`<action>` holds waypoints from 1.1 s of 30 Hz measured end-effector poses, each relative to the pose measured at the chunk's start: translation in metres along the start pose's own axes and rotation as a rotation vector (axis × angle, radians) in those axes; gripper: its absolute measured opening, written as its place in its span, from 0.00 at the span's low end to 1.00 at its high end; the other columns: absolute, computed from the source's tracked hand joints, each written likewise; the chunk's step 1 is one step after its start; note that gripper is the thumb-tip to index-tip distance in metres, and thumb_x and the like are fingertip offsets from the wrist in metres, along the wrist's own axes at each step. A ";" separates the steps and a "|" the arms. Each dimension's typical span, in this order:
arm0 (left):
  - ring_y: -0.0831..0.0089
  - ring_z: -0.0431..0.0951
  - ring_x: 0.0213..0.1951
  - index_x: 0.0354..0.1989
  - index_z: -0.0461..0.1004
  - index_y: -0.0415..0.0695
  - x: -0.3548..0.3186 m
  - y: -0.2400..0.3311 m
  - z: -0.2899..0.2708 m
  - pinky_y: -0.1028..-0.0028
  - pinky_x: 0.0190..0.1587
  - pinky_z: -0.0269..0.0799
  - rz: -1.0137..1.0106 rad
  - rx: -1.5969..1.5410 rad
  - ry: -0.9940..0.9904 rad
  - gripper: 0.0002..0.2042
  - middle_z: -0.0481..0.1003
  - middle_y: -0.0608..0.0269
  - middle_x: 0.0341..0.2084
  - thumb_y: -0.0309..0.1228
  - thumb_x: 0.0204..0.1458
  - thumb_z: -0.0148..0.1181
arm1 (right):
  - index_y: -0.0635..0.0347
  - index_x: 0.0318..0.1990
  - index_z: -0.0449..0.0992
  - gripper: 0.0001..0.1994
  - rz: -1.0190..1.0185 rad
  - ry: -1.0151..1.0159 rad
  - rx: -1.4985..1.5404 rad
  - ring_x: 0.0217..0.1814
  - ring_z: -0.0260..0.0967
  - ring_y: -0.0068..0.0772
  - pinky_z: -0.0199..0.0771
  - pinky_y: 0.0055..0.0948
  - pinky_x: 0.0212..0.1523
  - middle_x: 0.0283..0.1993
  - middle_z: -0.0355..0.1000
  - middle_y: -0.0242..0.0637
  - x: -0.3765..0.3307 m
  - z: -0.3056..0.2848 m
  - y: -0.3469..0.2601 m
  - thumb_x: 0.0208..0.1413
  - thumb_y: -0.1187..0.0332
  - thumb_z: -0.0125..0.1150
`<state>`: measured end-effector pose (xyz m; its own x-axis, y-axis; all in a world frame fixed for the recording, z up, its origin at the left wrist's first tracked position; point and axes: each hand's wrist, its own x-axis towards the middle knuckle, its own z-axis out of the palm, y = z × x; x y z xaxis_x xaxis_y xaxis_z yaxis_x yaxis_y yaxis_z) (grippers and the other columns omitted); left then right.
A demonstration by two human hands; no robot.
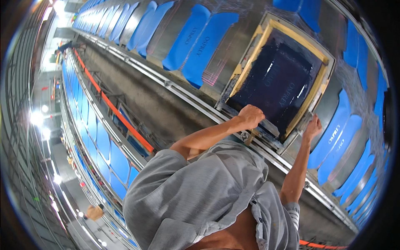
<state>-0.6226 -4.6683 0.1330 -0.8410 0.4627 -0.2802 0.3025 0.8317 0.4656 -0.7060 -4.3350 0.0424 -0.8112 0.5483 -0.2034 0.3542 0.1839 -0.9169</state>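
The left hand (250,116) is balled into a fist at the near edge of a wooden-framed printing screen (278,79), closed around what looks like the handle of a squeegee (266,127) whose pale blade rests on the dark inked mesh just beyond the knuckles. The right hand (312,127) sits at the screen's near right corner, fingers curled over the frame's outer edge; from here it appears to be gripping the frame, though the fingertips are hidden behind it. The screen lies flat on a long grey printing table (166,25), its yellow-brown border running away from both hands toward the far side, with the dark mesh filling everything between the two grips. Blue fabric pieces (196,41) lie in pairs on the table to the left of the left fist and again to the right of the right hand, close to the frame on both sides but not under it. A metal rail (187,98) runs along the table's near edge right below the fists. Behind the left elbow an aisle opens, then a second table (100,146) covered in more blue pieces with an orange strip (121,116) along its edge.
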 end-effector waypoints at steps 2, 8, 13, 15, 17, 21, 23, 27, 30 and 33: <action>0.54 0.84 0.36 0.28 0.84 0.45 0.007 -0.002 0.006 0.56 0.38 0.79 0.007 0.001 -0.034 0.06 0.82 0.53 0.28 0.27 0.43 0.63 | 0.67 0.21 0.74 0.23 -0.070 0.026 -0.097 0.21 0.54 0.24 0.53 0.35 0.22 0.17 0.61 0.30 0.007 0.003 0.008 0.62 0.56 0.60; 0.54 0.85 0.33 0.25 0.84 0.45 0.012 0.008 0.003 0.58 0.34 0.79 0.012 -0.017 -0.051 0.05 0.82 0.51 0.26 0.29 0.44 0.62 | 0.65 0.24 0.74 0.20 0.039 0.049 -0.177 0.21 0.52 0.25 0.51 0.36 0.22 0.19 0.61 0.31 0.003 -0.008 0.001 0.61 0.57 0.60; 0.61 0.78 0.47 0.47 0.79 0.40 0.015 0.009 -0.001 0.60 0.47 0.73 0.155 -0.163 -0.130 0.18 0.80 0.61 0.36 0.32 0.46 0.62 | 0.61 0.31 0.76 0.16 0.116 0.031 -0.173 0.23 0.51 0.21 0.51 0.23 0.21 0.24 0.62 0.29 0.007 -0.024 0.003 0.63 0.58 0.57; 0.62 0.78 0.47 0.51 0.77 0.40 0.010 0.011 0.011 0.60 0.45 0.73 0.258 -0.196 -0.045 0.21 0.79 0.62 0.36 0.35 0.48 0.62 | 0.60 0.32 0.74 0.15 0.140 0.120 -0.227 0.25 0.51 0.20 0.50 0.21 0.22 0.27 0.59 0.27 -0.011 -0.008 -0.027 0.63 0.57 0.57; 0.61 0.78 0.46 0.51 0.77 0.38 0.009 0.013 0.005 0.61 0.43 0.74 0.303 -0.229 -0.065 0.21 0.79 0.60 0.36 0.35 0.49 0.61 | 0.58 0.31 0.71 0.15 0.171 0.134 -0.219 0.25 0.50 0.21 0.50 0.24 0.22 0.27 0.56 0.27 0.008 -0.030 -0.004 0.64 0.56 0.55; 0.57 0.80 0.43 0.46 0.77 0.34 0.000 0.024 0.007 0.58 0.41 0.75 0.335 -0.223 0.039 0.20 0.79 0.49 0.38 0.38 0.53 0.55 | 0.54 0.29 0.68 0.17 0.072 0.179 -0.462 0.22 0.45 0.21 0.44 0.29 0.22 0.21 0.50 0.25 0.018 -0.042 0.000 0.63 0.51 0.52; 0.55 0.80 0.42 0.43 0.79 0.33 -0.001 0.023 0.009 0.54 0.40 0.76 0.326 -0.233 0.072 0.20 0.79 0.46 0.39 0.39 0.54 0.53 | 0.54 0.29 0.67 0.18 0.072 0.175 -0.607 0.22 0.44 0.22 0.44 0.30 0.23 0.21 0.48 0.25 0.015 -0.047 -0.002 0.63 0.49 0.51; 0.47 0.80 0.46 0.40 0.81 0.31 0.004 0.023 0.007 0.41 0.43 0.75 0.379 -0.417 0.004 0.21 0.79 0.38 0.42 0.39 0.54 0.51 | 0.56 0.39 0.69 0.22 0.172 0.240 -0.607 0.27 0.50 0.22 0.49 0.29 0.26 0.28 0.55 0.27 0.018 -0.047 -0.003 0.65 0.44 0.48; 0.40 0.78 0.50 0.44 0.81 0.31 0.004 0.022 0.005 0.35 0.46 0.73 0.399 -0.413 0.013 0.22 0.78 0.35 0.47 0.39 0.54 0.53 | 0.57 0.62 0.67 0.29 0.309 0.256 -0.729 0.28 0.58 0.25 0.59 0.29 0.26 0.34 0.64 0.34 0.023 -0.051 -0.008 0.67 0.42 0.44; 0.39 0.78 0.50 0.44 0.82 0.33 0.003 0.018 -0.003 0.34 0.47 0.73 0.379 -0.407 -0.019 0.21 0.78 0.35 0.47 0.38 0.55 0.53 | 0.50 0.63 0.66 0.29 0.383 0.211 -0.774 0.30 0.59 0.24 0.59 0.26 0.27 0.34 0.63 0.31 0.026 -0.065 -0.009 0.66 0.40 0.44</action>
<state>-0.6211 -4.6531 0.1433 -0.6974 0.7154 -0.0435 0.3814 0.4218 0.8226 -0.6998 -4.2696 0.0682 -0.4971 0.8101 -0.3108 0.8607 0.4153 -0.2944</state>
